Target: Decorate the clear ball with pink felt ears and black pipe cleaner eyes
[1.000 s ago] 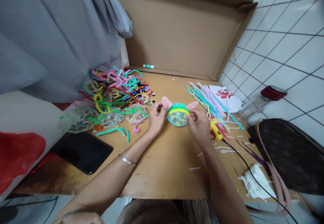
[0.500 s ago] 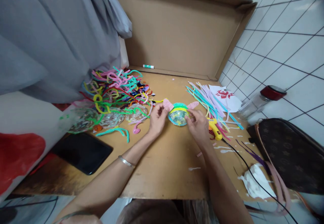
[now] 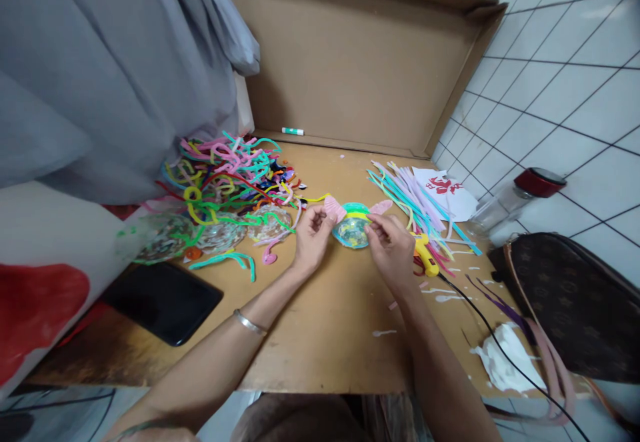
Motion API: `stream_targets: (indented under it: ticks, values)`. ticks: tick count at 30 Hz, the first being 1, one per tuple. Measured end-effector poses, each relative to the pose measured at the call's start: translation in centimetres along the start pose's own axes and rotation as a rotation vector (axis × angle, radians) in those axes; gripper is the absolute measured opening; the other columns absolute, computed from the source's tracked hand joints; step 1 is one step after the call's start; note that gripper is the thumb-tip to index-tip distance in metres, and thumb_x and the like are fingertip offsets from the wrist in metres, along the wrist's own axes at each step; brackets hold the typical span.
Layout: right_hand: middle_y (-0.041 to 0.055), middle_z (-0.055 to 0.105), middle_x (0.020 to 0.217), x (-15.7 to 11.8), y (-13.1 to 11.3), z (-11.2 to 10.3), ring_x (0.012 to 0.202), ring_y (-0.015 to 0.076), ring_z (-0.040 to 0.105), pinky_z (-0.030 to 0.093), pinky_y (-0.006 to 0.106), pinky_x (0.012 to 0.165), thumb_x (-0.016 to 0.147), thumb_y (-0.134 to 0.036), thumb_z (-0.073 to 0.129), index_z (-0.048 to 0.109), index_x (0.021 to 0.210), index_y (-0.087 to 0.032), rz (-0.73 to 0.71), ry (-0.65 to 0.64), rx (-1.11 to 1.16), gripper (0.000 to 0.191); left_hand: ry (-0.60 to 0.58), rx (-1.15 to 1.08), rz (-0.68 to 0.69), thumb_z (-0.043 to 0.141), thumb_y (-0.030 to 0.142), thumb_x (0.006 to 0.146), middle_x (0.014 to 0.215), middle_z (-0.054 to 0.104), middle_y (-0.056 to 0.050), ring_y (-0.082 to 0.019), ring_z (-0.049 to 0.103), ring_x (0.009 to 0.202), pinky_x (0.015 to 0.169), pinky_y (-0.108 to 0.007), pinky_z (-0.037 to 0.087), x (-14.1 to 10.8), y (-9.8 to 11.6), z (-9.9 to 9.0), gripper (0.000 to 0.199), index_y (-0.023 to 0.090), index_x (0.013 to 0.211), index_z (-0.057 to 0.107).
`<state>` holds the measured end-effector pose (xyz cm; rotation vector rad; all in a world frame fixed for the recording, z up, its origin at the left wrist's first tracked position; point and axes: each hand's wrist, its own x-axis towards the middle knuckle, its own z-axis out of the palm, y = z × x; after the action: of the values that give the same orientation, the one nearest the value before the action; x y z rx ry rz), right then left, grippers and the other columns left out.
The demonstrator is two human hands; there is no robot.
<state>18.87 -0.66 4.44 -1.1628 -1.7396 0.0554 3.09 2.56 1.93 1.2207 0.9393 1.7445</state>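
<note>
Pinching a round craft (image 3: 352, 230) over the wooden table (image 3: 320, 335).
With left hand (image 3: 311, 237), gripping the pink flap (image 3: 334, 209) at its ten o'clock; with right hand (image 3: 393, 245), its rim at three o'clock. From there, glue gun (image 3: 426, 255) at three; from craft, pipe cleaners (image 3: 407, 192) at two, black tablet (image 3: 164, 302) at eight.

Two hands (image 3: 311, 239), one bottle (image 3: 515, 197), perhaps four discs (image 3: 352, 232)

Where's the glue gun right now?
In the head view, the glue gun lies on the table just right of the right hand, at the near end of the pipe cleaners.
</note>
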Motion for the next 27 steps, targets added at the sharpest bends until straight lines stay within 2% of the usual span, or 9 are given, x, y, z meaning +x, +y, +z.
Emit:
stream_targets:
  ticks: [3,7,12,14,16,19,22,25,27]
  values:
    - [0.0065,0.066,0.096,-0.4,-1.1,0.2,0.086,0.0194,0.063,0.052,0.032,0.075,0.091,-0.025,0.053,0.062,0.11,-0.023,-0.135,-0.026,-0.052,0.021,0.004,-0.008,-0.031,0.073,0.043,0.071,0.067,0.056,0.003,-0.009,0.05,0.06,0.06,-0.021,0.042,-0.6,0.7,0.1,0.031,0.017,0.076,0.056]
    - [0.012,0.066,0.106,-1.2,-2.3,0.9,0.097,0.0227,0.063,0.053,0.035,0.08,0.09,-0.025,0.056,0.057,0.118,-0.018,-0.285,-0.043,-0.181,0.029,-0.046,-0.012,-0.023,0.073,0.044,0.071,0.062,0.055,0.004,-0.009,0.05,0.055,0.055,-0.02,0.04,-1.6,1.7,0.3,0.033,0.018,0.072,0.053]
    - [0.0103,0.068,0.098,-1.6,-2.7,1.3,0.092,0.0206,0.064,0.054,0.035,0.081,0.091,-0.016,0.049,0.061,0.112,-0.02,-0.291,0.045,-0.143,0.025,-0.134,-0.03,0.073,0.072,0.039,0.075,0.069,0.057,0.002,-0.009,0.051,0.062,0.061,-0.022,0.043,-2.6,2.0,0.5,0.027,0.018,0.074,0.056]
    - [0.0092,0.068,0.096,-1.6,-2.8,1.3,0.093,0.0196,0.065,0.054,0.035,0.083,0.09,-0.015,0.047,0.063,0.109,-0.021,-0.248,0.049,-0.063,0.025,-0.202,-0.039,0.119,0.069,0.036,0.078,0.075,0.059,0.0,-0.011,0.054,0.068,0.067,-0.023,0.045,-2.8,2.1,0.5,0.021,0.018,0.077,0.058]
    - [0.0075,0.069,0.094,-1.5,-2.9,1.3,0.09,0.0183,0.065,0.054,0.034,0.083,0.089,-0.017,0.049,0.066,0.103,-0.022,-0.14,0.064,0.039,0.022,-0.242,-0.026,0.15,0.067,0.035,0.081,0.076,0.059,-0.001,-0.012,0.054,0.07,0.069,-0.024,0.045,-3.0,2.2,0.4,0.019,0.018,0.078,0.059]
    - [0.0041,0.071,0.088,-1.2,-2.9,1.4,0.078,0.0161,0.065,0.055,0.031,0.074,0.086,-0.025,0.056,0.068,0.092,-0.022,0.149,0.102,0.262,0.014,-0.187,0.041,0.142,0.065,0.038,0.082,0.071,0.057,0.0,-0.012,0.052,0.068,0.067,-0.024,0.044,-3.0,2.8,0.2,0.023,0.018,0.074,0.059]
    - [0.0029,0.072,0.083,-0.9,-2.8,1.5,0.07,0.0152,0.064,0.054,0.03,0.068,0.08,-0.031,0.063,0.069,0.087,-0.02,0.37,0.053,0.5,0.014,-0.108,0.039,0.067,0.068,0.043,0.079,0.073,0.058,0.0,-0.012,0.052,0.067,0.066,-0.023,0.044,-2.7,3.1,0.1,0.026,0.018,0.08,0.06]
    - [0.002,0.072,0.079,-0.7,-2.7,1.5,0.067,0.0149,0.063,0.053,0.029,0.066,0.076,-0.031,0.064,0.07,0.083,-0.02,0.404,-0.015,0.574,0.014,-0.13,-0.047,-0.021,0.07,0.046,0.076,0.081,0.062,-0.002,-0.013,0.056,0.071,0.068,-0.024,0.047,-2.2,3.0,0.0,0.034,0.017,0.093,0.062]
    - [0.0017,0.071,0.076,-0.7,-2.8,1.6,0.067,0.0148,0.062,0.052,0.029,0.066,0.075,-0.03,0.064,0.07,0.079,-0.02,0.385,-0.042,0.552,0.012,-0.155,-0.072,-0.046,0.07,0.046,0.076,0.081,0.064,-0.003,-0.013,0.057,0.07,0.067,-0.024,0.047,-1.9,3.0,0.0,0.035,0.017,0.094,0.063]
